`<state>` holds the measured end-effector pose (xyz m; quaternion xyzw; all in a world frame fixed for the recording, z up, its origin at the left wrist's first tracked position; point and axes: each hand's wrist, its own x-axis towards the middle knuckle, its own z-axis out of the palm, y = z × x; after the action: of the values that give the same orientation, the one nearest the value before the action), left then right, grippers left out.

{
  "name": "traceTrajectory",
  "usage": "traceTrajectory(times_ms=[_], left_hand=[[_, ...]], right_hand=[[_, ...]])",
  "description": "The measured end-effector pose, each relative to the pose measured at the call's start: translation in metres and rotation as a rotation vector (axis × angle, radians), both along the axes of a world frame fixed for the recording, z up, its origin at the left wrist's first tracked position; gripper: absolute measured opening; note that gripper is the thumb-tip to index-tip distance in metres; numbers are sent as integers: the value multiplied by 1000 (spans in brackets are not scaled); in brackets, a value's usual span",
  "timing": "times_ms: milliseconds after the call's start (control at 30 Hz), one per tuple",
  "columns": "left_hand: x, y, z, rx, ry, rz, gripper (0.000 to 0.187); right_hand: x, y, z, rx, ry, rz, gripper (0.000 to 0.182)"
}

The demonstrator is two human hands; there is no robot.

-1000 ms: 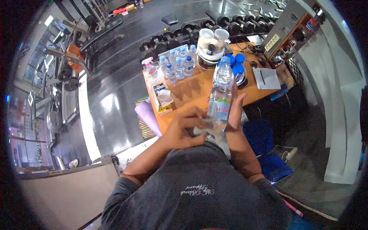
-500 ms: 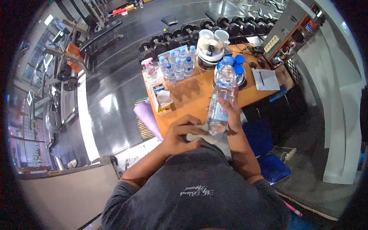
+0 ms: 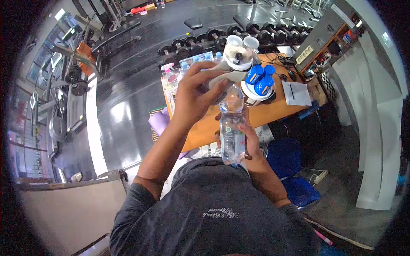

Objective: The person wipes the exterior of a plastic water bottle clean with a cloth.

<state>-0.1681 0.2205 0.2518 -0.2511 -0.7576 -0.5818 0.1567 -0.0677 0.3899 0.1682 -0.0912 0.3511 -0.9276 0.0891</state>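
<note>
A clear water bottle (image 3: pixel 229 134) stands roughly upright in front of my torso. My right hand (image 3: pixel 251 138) is wrapped round its middle from the right, thumb across the label. Pinched in my left hand (image 3: pixel 198 87) is a pale grey cloth (image 3: pixel 232 77), raised to the bottle's top. Cloth and fingers hide the cap. Just beyond, on the orange-brown table (image 3: pixel 205 128), blue-lidded containers (image 3: pixel 258 79) sit on a white-topped tub. Behind the cloth rises a white tub (image 3: pixel 239 59) with cups on it.
More water bottles (image 3: pixel 184 67) stand at the table's left, partly behind my left hand, beside a spray bottle (image 3: pixel 170 72). Paper with a pen (image 3: pixel 297 94) lies at the right. A blue chair (image 3: pixel 294 170) is right of me. Dumbbells (image 3: pixel 213 40) line the far side.
My left hand has risen with the cloth from the bottle's base to its top. The bottle has come lower and closer to my body in my right hand.
</note>
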Motion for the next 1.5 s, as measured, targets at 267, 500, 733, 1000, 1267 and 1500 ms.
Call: traceTrajectory(times_ms=[267, 500, 733, 1000, 1267, 1500], left_hand=[[49, 17, -27, -171, 70, -150, 29], [28, 15, -25, -90, 55, -104, 31], [73, 19, -36, -212, 49, -249, 27], [53, 3, -24, -161, 56, -260, 33], [81, 3, -50, -105, 55, -478, 34], [81, -39, -90, 99, -388, -551, 27]], right_hand=[[-9, 10, -1, -336, -342, -192, 76], [-2, 19, -22, -153, -104, 9, 80], [-23, 24, -19, -336, -231, -283, 79], [-23, 24, -22, -218, -61, -204, 63], [-33, 35, -24, -59, -60, -241, 75], [-30, 35, -6, -127, -223, -227, 52]])
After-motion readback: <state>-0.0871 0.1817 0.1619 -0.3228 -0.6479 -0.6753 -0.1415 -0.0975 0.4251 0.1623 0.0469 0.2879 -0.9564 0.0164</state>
